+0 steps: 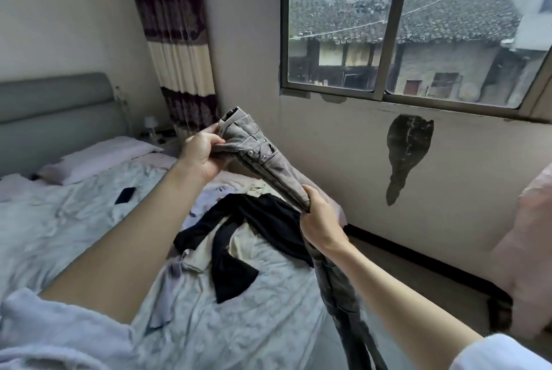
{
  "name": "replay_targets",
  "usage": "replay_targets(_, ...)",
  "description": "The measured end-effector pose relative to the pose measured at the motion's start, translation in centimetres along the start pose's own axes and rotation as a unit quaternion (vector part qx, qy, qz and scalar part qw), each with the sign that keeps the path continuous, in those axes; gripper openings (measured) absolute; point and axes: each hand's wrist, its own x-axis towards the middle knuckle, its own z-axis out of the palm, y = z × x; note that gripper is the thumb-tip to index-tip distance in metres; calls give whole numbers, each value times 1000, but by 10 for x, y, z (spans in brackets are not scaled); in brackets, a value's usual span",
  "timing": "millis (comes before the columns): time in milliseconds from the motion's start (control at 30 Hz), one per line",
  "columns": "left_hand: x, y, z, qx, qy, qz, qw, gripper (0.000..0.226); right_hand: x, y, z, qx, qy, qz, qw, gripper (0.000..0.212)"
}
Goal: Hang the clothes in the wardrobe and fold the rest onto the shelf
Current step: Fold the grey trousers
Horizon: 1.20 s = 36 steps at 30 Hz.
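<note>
Item in hand: grey jeans [263, 157], held up in mid-frame above the bed [59, 220]. The left hand [203, 154] grips the waistband end, fingers curled round the bunched denim; the right hand [321, 220] is clenched on the legs lower down, and the remainder hangs past it toward the bottom of the frame.

Handling, as judged: denim of moderate weight, limp but thick — it will sag between two holds and not slip readily. Seams and waistband are the firmest parts, so the waistband corners look the soundest place to take hold for squaring up a fold. Not fragile.

Surroundings: a black garment [239, 238] lies sprawled on the rumpled bedding at centre, touching a pale cream piece [206, 253] partly beneath it. A dark phone [125, 195] rests on the bed at left, well apart from the clothes. Pillow [98, 157] and headboard sit at upper left, striped curtain [176, 50] above them, window [418, 26] at upper right.

Obstructions: no wardrobe or shelf is in view — the route to either cannot be assessed. The bedding is creased, a poor folding surface.
</note>
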Motion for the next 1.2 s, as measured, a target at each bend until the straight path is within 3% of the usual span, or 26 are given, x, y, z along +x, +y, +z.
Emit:
replay_targets(67, -7, 24, -41, 12, 19, 14, 1000, 47, -7, -30, 31, 11, -33, -47, 998, 50)
replay_targets(133, -20, 57, -101, 43, 75, 29, 996, 50, -20, -69, 79, 22, -167, -80, 982, 56)
replay_targets(233, -28, 79, -182, 146, 190, 41, 970, 60, -40, -95, 136, 26, -340, -57, 938, 67)
replay_targets(367, -36, 52, -275, 361, 280, 27, 889, 59, -52, -84, 189, -5, -385, 23, 923, 53)
replay_targets(467, -33, 21, -321, 404, 302, 2, 864, 58, -58, -66, 212, 22, -399, 107, 910, 46)
replay_targets(633, -7, -12, -356, 506, 267, -7, 820, 59, -52, -39, 248, 110, -382, 250, 883, 34)
replay_targets(900, 19, -36, -404, 622, 234, 2, 748, 62, -30, -24, 325, 240, -369, 352, 826, 35)
replay_targets(1067, 4, -60, -436, 642, 194, -20, 742, 56, -13, -32, 370, 363, -370, 381, 765, 43)
replay_targets(1200, -29, -106, -444, 637, 99, -41, 764, 48, -1, -35, 405, 355, -384, 381, 762, 45)
